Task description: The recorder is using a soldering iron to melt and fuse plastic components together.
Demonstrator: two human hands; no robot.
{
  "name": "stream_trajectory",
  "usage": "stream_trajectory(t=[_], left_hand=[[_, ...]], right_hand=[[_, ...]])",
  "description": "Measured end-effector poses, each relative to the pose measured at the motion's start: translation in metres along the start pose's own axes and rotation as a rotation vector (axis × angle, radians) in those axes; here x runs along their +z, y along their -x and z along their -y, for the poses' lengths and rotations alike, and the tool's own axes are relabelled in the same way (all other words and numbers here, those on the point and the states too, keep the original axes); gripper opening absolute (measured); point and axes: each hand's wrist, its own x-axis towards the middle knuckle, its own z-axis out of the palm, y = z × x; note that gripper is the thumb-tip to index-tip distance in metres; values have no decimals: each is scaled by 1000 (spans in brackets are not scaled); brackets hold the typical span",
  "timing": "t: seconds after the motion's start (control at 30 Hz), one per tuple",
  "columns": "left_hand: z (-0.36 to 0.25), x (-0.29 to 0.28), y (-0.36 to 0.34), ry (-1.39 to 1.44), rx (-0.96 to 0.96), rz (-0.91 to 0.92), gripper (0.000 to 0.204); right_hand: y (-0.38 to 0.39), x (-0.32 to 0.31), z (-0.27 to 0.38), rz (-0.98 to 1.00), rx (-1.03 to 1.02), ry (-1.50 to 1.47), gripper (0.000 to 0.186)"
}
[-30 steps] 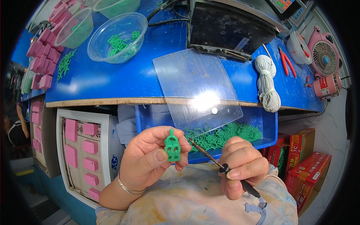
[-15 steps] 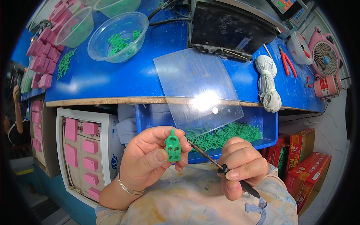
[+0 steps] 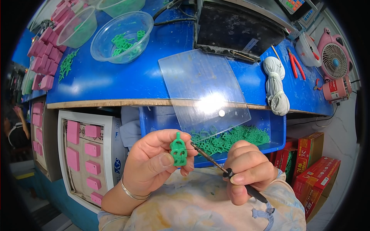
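My left hand (image 3: 152,163) pinches a small green openwork wax piece (image 3: 179,154) upright between thumb and fingers, its short stem on top. In my right hand (image 3: 248,169) is a soldering-iron-like wax pen (image 3: 209,158) with a black grip, a dark metal shaft and a fine wire tip. The tip reaches the right side of the green piece; whether it touches is too small to tell. Just beyond my hands, a blue tray (image 3: 275,134) holds a heap of similar green pieces (image 3: 246,138).
A clear plastic sheet (image 3: 208,84) leans from the blue table (image 3: 127,82) over the tray. Clear bowls (image 3: 98,50), pink blocks (image 3: 48,54), a black box (image 3: 235,32), a grey-white cloth bundle (image 3: 275,84), red-handled pliers (image 3: 296,65) and a pink fan (image 3: 334,54) stand around. Red cartons (image 3: 316,181) are at right.
My hands and the wax pen hardly move; the green piece is turned or shifted very slightly. At far left, another person's raised arm has changed position.
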Motion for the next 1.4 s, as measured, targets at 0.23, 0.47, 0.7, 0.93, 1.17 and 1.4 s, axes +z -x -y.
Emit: stream_trajectory(t=[0.23, 0.47, 0.7, 0.93, 1.17, 1.4], left_hand=[[1, -3, -1, 43, 7, 31, 38], [-1, -3, 0, 29, -5, 50, 37], [0, 0, -1, -41, 59, 102, 36], [2, -2, -2, -41, 66, 116, 38], [0, -7, 0, -16, 33, 135, 39], [1, -4, -2, 123, 38, 107, 31]], right_hand=[[3, 3, -3, -63, -86, -25, 21], [4, 1, -3, -106, -81, -18, 24], [5, -1, -1, -44, 8, 21, 29], [3, -1, -2, 2, 14, 14, 29], [5, 2, -1, -85, -32, -17, 26], [2, 4, -3, -80, -108, -39, 21]])
